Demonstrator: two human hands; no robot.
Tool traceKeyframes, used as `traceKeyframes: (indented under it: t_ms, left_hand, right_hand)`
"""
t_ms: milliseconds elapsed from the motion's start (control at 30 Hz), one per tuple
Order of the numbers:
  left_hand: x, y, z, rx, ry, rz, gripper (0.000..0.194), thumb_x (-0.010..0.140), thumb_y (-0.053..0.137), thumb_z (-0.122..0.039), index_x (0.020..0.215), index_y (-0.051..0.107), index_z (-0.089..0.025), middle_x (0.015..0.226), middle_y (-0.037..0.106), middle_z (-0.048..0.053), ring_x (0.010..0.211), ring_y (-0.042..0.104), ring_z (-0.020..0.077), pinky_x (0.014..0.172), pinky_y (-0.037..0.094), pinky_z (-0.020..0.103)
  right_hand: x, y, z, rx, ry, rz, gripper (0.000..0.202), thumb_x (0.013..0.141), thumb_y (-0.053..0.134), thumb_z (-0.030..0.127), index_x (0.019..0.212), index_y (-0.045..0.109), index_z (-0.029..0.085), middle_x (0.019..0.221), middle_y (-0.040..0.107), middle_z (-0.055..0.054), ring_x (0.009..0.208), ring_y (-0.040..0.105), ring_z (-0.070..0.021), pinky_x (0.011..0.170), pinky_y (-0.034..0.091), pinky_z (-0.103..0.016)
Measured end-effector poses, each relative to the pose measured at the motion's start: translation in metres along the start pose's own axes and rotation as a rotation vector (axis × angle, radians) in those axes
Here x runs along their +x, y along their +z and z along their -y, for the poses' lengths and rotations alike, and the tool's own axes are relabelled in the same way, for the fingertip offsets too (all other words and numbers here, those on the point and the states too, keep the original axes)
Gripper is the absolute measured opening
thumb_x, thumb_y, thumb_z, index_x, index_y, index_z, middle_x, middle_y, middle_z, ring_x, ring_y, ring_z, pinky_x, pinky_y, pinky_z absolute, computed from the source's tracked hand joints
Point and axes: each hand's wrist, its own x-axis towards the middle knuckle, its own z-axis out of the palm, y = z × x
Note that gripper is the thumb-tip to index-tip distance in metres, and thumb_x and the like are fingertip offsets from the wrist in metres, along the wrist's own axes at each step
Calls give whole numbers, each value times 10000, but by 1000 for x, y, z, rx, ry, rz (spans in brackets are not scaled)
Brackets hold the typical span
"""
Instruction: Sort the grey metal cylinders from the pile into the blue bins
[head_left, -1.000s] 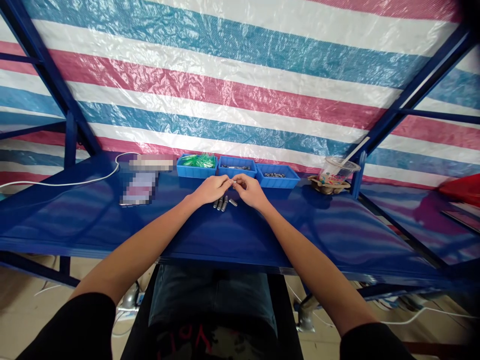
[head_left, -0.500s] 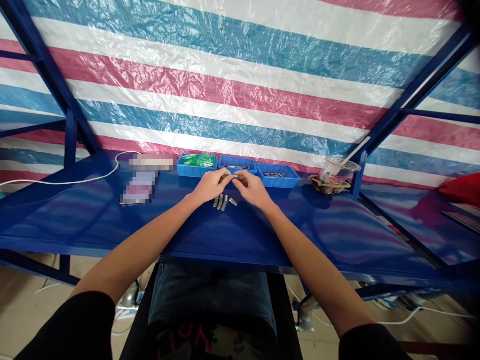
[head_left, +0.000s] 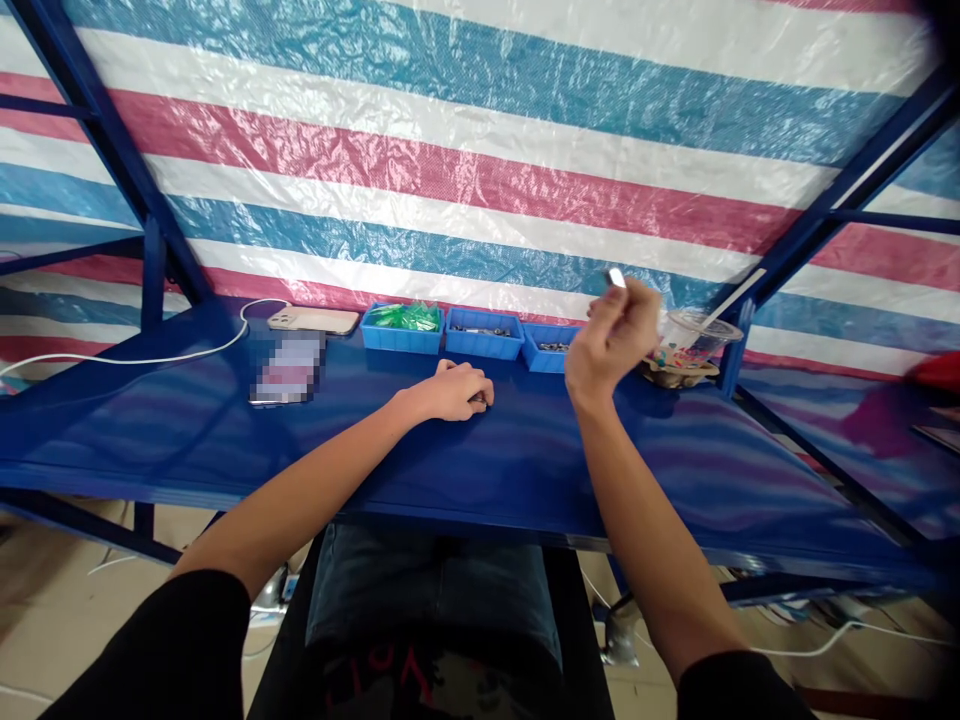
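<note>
My right hand (head_left: 613, 335) is raised above the right side of the table, a little blurred. Between its fingertips it pinches a small shiny metal cylinder (head_left: 615, 277). My left hand (head_left: 459, 390) lies low on the tabletop with its fingers curled over small metal cylinders (head_left: 478, 398); most of them are hidden beneath the hand. Behind the hands stand three blue bins in a row: the left bin (head_left: 401, 338) has green plastic pieces (head_left: 406, 317), the middle bin (head_left: 484, 345) and the right bin (head_left: 541, 358) contain small metal parts. My right hand partly covers the right bin.
A plastic cup (head_left: 686, 340) with a straw stands in a cardboard holder (head_left: 671, 375) near the right post. On the left lie two phones, one face down (head_left: 313, 320) and one with a blurred screen (head_left: 289, 370), beside a white cable (head_left: 187, 355). A striped tarp (head_left: 450, 180) hangs behind.
My hands have parted. The right hand has lifted up and to the right with a metal cylinder, while the left has come down over the loose cylinders on the table.
</note>
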Motion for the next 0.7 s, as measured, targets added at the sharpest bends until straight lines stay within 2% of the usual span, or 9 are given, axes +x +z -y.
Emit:
traceKeyframes:
  t_ms: [67, 133, 167, 233, 333, 400, 500, 700]
  left_hand:
    - [3, 5, -3, -68, -15, -48, 23, 687, 655, -176, 707, 655, -187, 745, 644, 24, 856, 568, 218, 838, 322, 359]
    - [5, 6, -5, -167, -39, -131, 62, 679, 672, -181, 726, 630, -176, 716, 633, 17, 770, 577, 187, 767, 368, 318]
    - [6, 6, -6, -224, -56, -189, 82, 689, 668, -190, 752, 619, -173, 716, 631, 15, 735, 578, 173, 732, 385, 301]
    - [8, 2, -5, -350, -99, -324, 112, 737, 628, -210, 839, 599, -173, 727, 632, 15, 701, 581, 152, 684, 408, 277]
    - [10, -7, -1, -542, -174, -511, 136, 805, 537, -205, 932, 571, -172, 725, 615, 8, 682, 574, 120, 660, 428, 249]
    - [11, -11, 3, -655, -219, -582, 99, 827, 500, -196, 893, 566, -162, 700, 586, 3, 634, 550, 92, 642, 432, 230]
    - [12, -13, 7, -781, -271, -602, 114, 838, 503, -222, 768, 554, -148, 631, 540, -2, 554, 507, 69, 587, 424, 212]
    - [11, -8, 4, -864, -286, -580, 242, 814, 572, -335, 661, 549, -149, 603, 559, 11, 527, 493, 74, 527, 407, 214]
  right_hand:
    - [2, 7, -8, -112, 83, 312, 348, 925, 363, 421, 1044, 562, 162, 865, 606, -100, 769, 581, -215, 723, 466, -377]
    - [-3, 15, -18, -154, 136, 593, 303, 842, 528, 400, 1003, 603, 154, 779, 636, -83, 724, 596, -236, 694, 467, -392]
    - [-9, 17, -22, -149, 143, 681, 303, 809, 574, 391, 986, 615, 149, 741, 643, -76, 706, 603, -244, 680, 469, -395]
    - [-21, 20, -25, -112, 127, 776, 298, 803, 578, 375, 992, 622, 149, 731, 658, -70, 706, 616, -242, 676, 475, -385]
    - [-40, 21, -18, -20, 52, 843, 284, 833, 537, 328, 1065, 599, 178, 802, 669, -45, 746, 620, -199, 720, 482, -337]
    - [-50, 23, -10, 52, -58, 855, 290, 814, 558, 282, 1086, 584, 185, 842, 651, -39, 785, 604, -188, 753, 476, -319]
    - [-60, 28, -2, 112, -180, 818, 240, 797, 539, 203, 1030, 588, 175, 844, 615, -52, 809, 575, -197, 768, 460, -322]
    - [-64, 31, -4, 95, -82, 741, 162, 841, 467, 222, 936, 590, 178, 830, 621, -64, 746, 576, -191, 702, 450, -315]
